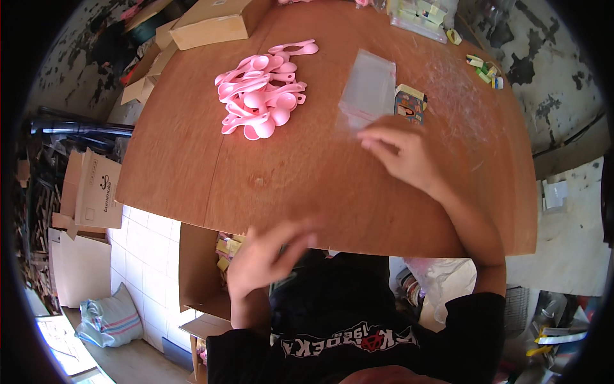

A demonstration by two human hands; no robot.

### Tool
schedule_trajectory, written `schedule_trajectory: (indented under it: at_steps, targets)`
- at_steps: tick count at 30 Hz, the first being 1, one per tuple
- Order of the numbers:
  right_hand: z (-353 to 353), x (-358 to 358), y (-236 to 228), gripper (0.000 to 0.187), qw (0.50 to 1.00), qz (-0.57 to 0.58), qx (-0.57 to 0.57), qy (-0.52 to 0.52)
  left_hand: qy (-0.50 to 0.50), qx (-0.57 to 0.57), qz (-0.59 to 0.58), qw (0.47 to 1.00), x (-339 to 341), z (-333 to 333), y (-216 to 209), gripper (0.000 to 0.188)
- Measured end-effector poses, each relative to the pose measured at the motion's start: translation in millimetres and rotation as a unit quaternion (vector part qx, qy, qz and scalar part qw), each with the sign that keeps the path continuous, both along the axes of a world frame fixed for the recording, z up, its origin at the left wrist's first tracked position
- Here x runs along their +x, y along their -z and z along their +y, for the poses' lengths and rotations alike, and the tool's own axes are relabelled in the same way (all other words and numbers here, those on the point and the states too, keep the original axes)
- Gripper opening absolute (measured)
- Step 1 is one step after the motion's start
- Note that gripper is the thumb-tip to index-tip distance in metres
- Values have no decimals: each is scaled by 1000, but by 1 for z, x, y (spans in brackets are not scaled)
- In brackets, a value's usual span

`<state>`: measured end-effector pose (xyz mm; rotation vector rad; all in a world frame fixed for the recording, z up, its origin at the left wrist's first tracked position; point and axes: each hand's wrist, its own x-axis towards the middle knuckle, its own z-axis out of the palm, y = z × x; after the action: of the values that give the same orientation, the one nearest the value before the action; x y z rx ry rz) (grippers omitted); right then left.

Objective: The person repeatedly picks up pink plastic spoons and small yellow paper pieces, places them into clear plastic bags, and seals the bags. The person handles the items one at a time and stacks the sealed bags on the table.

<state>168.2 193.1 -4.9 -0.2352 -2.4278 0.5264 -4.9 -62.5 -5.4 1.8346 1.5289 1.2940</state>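
Observation:
My right hand (406,153) is over the table at the near end of a stack of clear plastic bags (369,86). Its thumb and forefinger are bent toward each other in a pinch, and anything between the tips is too small to make out. Over the table's near edge is my left hand (272,253), its fingertips blurred by motion. The thumb stands apart from the fingers, with nothing seen between them. A heap of pink plastic spoons (262,96) lies on the table, left of the bags. Against the bags' right side sits a small dark patterned box (409,107).
Clear plastic scraps (457,96) spread across the table's right side, below small yellow and green pieces (486,72). A cardboard box (214,24) stands at the far left. Under the near edge is an open carton (201,269); a white sack (112,320) rests on the floor.

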Motion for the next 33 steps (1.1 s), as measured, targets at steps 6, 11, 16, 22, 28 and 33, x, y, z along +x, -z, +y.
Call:
schedule_trajectory:
  at_steps: [6,11,16,22,28,33]
  targets:
    - [-55,7,-42,18,971,3,-181,-154,-157,95,46,982,1,52,-1,20]
    - [2,16,-55,19,994,-84,-56,45,-168,15,-292,942,8,48,9,11]
    - [65,41,-21,21,970,-182,68,144,-123,38,-360,924,9,53,0,15]
    - [64,35,-15,13,952,-245,72,170,-140,18,-368,919,7,54,3,18]
    - [48,26,-34,10,946,-242,89,195,-122,-25,-434,892,8,54,2,19]
    - [68,31,-19,12,947,-263,54,176,-112,-1,-411,905,8,54,2,24]
